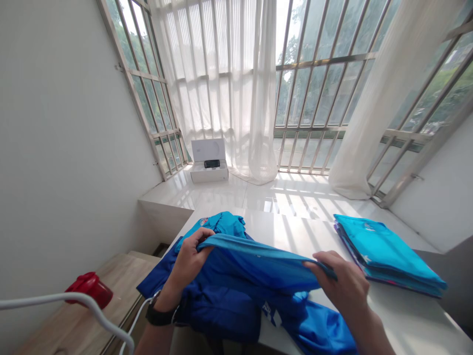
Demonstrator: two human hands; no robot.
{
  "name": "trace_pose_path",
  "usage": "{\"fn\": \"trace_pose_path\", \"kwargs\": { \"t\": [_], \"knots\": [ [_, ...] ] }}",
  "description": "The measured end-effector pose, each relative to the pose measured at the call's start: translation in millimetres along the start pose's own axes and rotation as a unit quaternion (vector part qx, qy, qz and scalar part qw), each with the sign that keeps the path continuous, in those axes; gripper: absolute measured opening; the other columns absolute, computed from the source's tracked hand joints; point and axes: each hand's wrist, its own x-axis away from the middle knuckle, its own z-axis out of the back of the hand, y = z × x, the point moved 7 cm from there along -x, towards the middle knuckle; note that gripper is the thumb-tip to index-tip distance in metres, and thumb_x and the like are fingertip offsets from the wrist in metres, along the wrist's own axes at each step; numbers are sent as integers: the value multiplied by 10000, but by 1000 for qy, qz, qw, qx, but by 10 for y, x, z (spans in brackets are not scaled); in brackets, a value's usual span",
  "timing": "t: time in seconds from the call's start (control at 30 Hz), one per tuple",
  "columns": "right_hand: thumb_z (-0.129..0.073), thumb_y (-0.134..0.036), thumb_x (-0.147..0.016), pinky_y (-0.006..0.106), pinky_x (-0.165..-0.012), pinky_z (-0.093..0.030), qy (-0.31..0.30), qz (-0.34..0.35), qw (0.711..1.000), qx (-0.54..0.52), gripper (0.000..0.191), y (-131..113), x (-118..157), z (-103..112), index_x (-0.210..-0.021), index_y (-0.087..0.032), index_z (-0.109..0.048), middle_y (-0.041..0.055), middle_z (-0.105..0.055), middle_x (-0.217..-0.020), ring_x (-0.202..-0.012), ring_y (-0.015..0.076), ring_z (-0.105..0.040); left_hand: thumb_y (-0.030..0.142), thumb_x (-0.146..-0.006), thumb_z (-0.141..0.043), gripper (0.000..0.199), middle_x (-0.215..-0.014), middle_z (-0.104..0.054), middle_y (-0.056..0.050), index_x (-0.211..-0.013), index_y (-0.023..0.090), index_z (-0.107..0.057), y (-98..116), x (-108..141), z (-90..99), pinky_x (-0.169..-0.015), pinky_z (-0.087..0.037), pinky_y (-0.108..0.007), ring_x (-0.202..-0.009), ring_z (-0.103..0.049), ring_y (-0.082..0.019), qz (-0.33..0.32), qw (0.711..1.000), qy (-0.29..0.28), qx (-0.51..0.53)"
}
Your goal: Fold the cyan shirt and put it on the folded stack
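A blue garment (266, 271) is stretched between my two hands above the white table, its lighter blue edge pulled nearly straight. My left hand (194, 256) pinches one end of that edge, and my right hand (342, 278) grips the other end. The lower part of the cloth, with a white logo, hangs and drapes at the front. A crumpled turquoise garment (225, 224) lies just beyond my left hand. Dark blue cloth (221, 308) is bunched below and around my left wrist, which wears a black band.
Folded turquoise garments (388, 249) are stacked at the right of the white table (314, 229). An open white box (209, 173) with a black device stands on the window ledge. A red object (90, 290) sits on a wooden surface at left, near a white tube (88, 303).
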Motion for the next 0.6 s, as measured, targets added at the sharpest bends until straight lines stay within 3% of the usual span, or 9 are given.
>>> {"fn": "trace_pose_path", "kwargs": {
  "t": [0.1,0.17,0.23,0.37,0.5,0.6],
  "knots": [
    [-522,-420,-989,250,-578,-472,-181,74,980,-47,252,-3,-6,-289,-999,-220,-674,37,-713,-756,-614,152,-660,363,-780,-692,215,-764,-680,-7,-868,172,-648,29,-168,168,-639,-479,-247,-698,-620,-168,18,997,25,70],
    [-461,-399,-1009,254,-596,-478,-266,49,962,-41,298,115,5,-464,-1025,-212,-693,62,-737,-834,-671,168,-682,346,-733,-729,244,-781,-694,-14,-873,167,-641,19,-306,230,-642,-483,-245,-715,-635,-173,24,995,40,92],
    [-482,-370,-987,271,-658,-507,-294,2,956,-24,281,314,-17,-558,-1020,-207,-709,86,-760,-929,-770,199,-710,330,-693,-750,264,-780,-697,-17,-867,164,-641,-32,-441,249,-659,-490,-250,-729,-642,-177,23,995,47,81],
    [-553,-235,-869,352,-786,-544,-213,-91,973,3,227,829,-154,-443,-1005,-198,-732,93,-769,-1003,-907,257,-716,345,-662,-751,288,-789,-697,-27,-863,161,-655,-279,-610,268,-715,-504,-274,-770,-655,-190,29,997,67,31],
    [-563,-184,-822,335,-755,-554,-122,-173,977,-28,234,1196,-263,-171,-971,-183,-743,65,-761,-878,-796,223,-711,367,-656,-759,312,-807,-699,-35,-873,159,-672,-561,-620,287,-741,-508,-291,-781,-656,-196,32,998,60,-13],
    [-559,-235,-888,284,-676,-519,-48,-253,965,-56,272,1303,-339,44,-1015,-66,-728,101,-728,-775,-674,175,-673,372,-689,-753,278,-794,-692,-32,-853,157,-689,-676,-581,286,-723,-495,-289,-760,-640,-192,19,997,49,-51]
  ]
}}
